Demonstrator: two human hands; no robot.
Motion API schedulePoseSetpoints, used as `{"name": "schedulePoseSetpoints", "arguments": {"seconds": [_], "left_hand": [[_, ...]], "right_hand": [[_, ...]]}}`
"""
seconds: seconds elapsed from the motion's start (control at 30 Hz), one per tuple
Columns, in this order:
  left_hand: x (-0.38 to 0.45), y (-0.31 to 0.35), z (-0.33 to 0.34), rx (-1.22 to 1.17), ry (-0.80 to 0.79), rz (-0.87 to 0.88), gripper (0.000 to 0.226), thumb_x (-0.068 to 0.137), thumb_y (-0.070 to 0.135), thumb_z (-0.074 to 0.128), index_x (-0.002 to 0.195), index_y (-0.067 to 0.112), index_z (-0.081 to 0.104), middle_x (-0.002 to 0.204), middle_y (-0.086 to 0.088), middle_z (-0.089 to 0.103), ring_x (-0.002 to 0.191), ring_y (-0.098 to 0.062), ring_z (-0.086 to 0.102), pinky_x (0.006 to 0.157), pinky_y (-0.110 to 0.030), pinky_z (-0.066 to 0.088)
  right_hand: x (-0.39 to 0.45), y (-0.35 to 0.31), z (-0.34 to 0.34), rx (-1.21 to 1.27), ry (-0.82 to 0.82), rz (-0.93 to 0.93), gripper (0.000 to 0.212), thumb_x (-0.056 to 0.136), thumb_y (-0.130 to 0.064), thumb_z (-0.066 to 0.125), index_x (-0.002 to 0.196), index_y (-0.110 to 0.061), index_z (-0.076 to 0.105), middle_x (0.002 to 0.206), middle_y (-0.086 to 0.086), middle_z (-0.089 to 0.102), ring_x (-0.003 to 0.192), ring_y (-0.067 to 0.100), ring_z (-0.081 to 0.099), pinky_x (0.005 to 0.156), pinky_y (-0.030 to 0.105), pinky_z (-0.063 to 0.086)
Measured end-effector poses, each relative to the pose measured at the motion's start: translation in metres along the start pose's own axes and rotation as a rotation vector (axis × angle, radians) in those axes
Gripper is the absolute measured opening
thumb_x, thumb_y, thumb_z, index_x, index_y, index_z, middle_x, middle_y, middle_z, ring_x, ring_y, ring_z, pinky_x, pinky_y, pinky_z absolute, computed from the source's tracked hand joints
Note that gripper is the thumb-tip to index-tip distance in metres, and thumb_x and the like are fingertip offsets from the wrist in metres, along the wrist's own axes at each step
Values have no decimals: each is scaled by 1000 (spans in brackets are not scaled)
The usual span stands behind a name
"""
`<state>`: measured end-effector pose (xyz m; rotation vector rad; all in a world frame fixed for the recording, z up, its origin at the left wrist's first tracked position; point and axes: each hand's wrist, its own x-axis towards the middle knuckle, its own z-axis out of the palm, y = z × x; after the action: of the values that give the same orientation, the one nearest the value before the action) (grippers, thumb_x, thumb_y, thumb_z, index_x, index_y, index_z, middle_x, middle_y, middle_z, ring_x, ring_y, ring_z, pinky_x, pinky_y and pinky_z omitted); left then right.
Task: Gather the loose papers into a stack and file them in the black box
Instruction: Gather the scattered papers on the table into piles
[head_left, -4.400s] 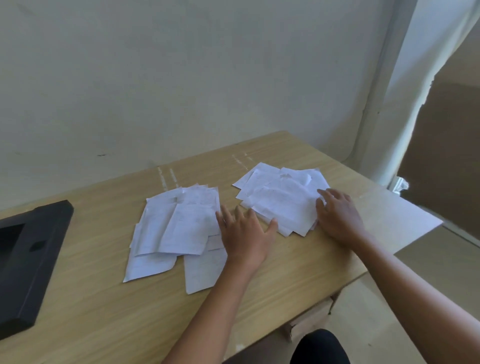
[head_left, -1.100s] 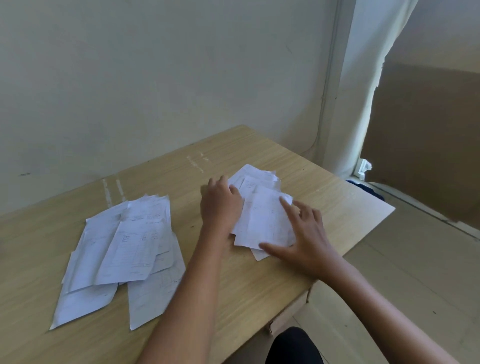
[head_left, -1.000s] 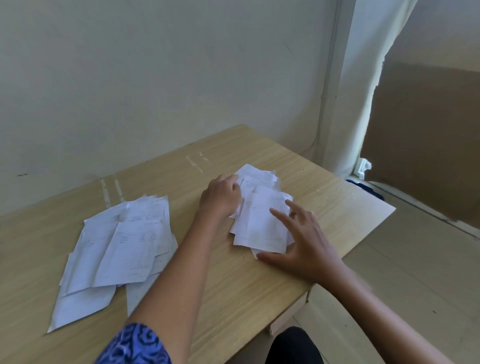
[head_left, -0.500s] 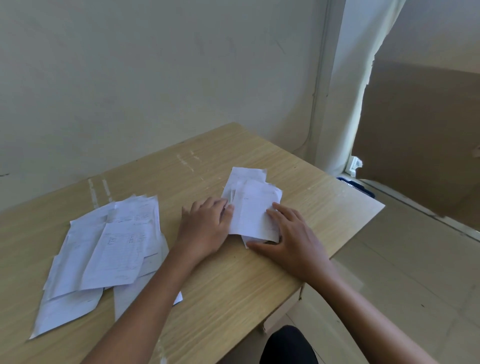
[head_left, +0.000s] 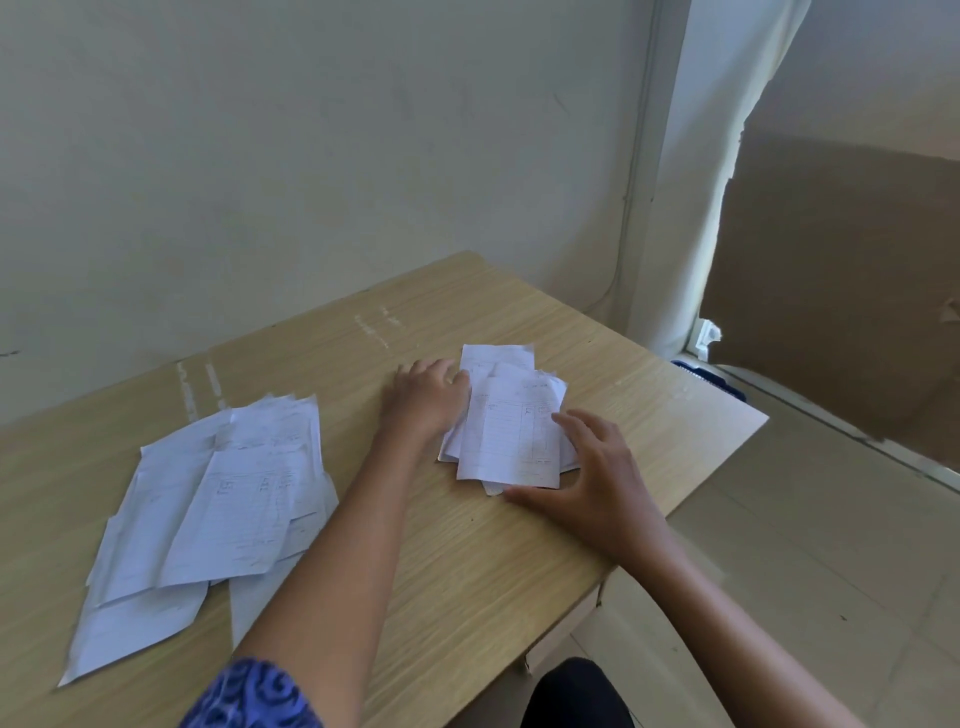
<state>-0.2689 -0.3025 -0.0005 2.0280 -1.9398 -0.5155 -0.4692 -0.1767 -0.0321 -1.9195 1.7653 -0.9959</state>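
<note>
A small bunch of white papers (head_left: 511, 421) lies on the wooden table (head_left: 467, 561), roughly squared up. My left hand (head_left: 423, 397) presses against its left edge with the fingers curled. My right hand (head_left: 592, 483) lies flat against its right and near edges, fingers spread over the corner. A second, looser spread of white papers (head_left: 218, 499) lies to the left, untouched. The black box is out of view.
The table stands against a pale wall (head_left: 311, 156). Its right edge and near right corner are close to the papers. Beyond them are a tiled floor (head_left: 810, 571), a white curtain (head_left: 701, 156) and a brown cardboard panel (head_left: 841, 270).
The right-hand papers, fanned out at first, have been pushed together into a narrow bunch between my hands. My left hand slid from the near side up to the left edge. The view turned right, losing the black box.
</note>
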Motion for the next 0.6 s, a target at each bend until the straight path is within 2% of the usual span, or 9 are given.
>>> {"name": "schedulePoseSetpoints", "arguments": {"seconds": [0.13, 0.2, 0.23, 0.3, 0.33, 0.4, 0.47, 0.6], "left_hand": [[12, -6, 1, 85, -103, 71, 52, 103, 47, 22, 152, 38, 39, 167, 12, 23, 157, -25, 3, 121, -60, 2], [4, -11, -2, 36, -158, 103, 51, 104, 49, 19, 151, 44, 38, 167, 13, 22, 157, -23, 2, 121, -61, -1], [-2, -14, -5, 13, -150, 90, 52, 104, 51, 20, 152, 43, 37, 167, 12, 23, 157, -23, 7, 122, -60, 4], [-21, -18, -11, 20, 14, 10, 57, 100, 53, 31, 152, 30, 41, 161, 3, 38, 149, -28, 29, 117, -54, 27], [-33, -18, -12, 53, 141, -56, 58, 97, 52, 38, 146, 22, 49, 151, -4, 49, 140, -31, 40, 107, -50, 39], [-59, -13, -9, 67, 281, -159, 56, 92, 54, 43, 125, 14, 64, 129, -11, 60, 122, -34, 48, 88, -43, 43], [-78, -2, -1, 64, 220, -190, 61, 92, 61, 42, 121, 14, 67, 126, -13, 57, 120, -36, 45, 88, -42, 43], [-83, 27, 17, 139, 151, -189, 63, 91, 65, 44, 130, 18, 59, 136, -13, 47, 125, -39, 38, 98, -45, 40]], "right_hand": [[4, -2, -1, -59, -25, -14, 106, 58, -87, 62, 143, -25, 51, 140, -16, 51, 127, -9, 25, 102, 19, 30], [5, -4, -1, -80, -36, -34, 104, 61, -87, 60, 144, -26, 50, 141, -19, 50, 123, -11, 20, 101, 19, 28], [5, -5, -1, -84, -43, -35, 105, 61, -87, 61, 146, -26, 49, 142, -19, 50, 124, -10, 20, 101, 19, 27], [6, -4, -1, -67, -37, -12, 106, 63, -86, 60, 147, -23, 47, 143, -17, 49, 132, -4, 25, 102, 20, 27], [6, -3, 0, -53, -13, 6, 99, 68, -83, 59, 145, -21, 49, 143, -15, 50, 135, 0, 28, 103, 20, 27], [10, -1, 4, -64, 42, 38, 74, 84, -68, 58, 137, -16, 55, 144, -7, 52, 137, 8, 31, 104, 20, 27], [11, 0, 7, -146, 36, 57, 57, 94, -54, 56, 132, -13, 56, 147, -1, 48, 140, 13, 27, 106, 22, 27], [10, -2, 10, -208, 1, 65, 56, 97, -54, 49, 139, -17, 50, 147, -3, 43, 142, 12, 21, 106, 28, 35]]}}
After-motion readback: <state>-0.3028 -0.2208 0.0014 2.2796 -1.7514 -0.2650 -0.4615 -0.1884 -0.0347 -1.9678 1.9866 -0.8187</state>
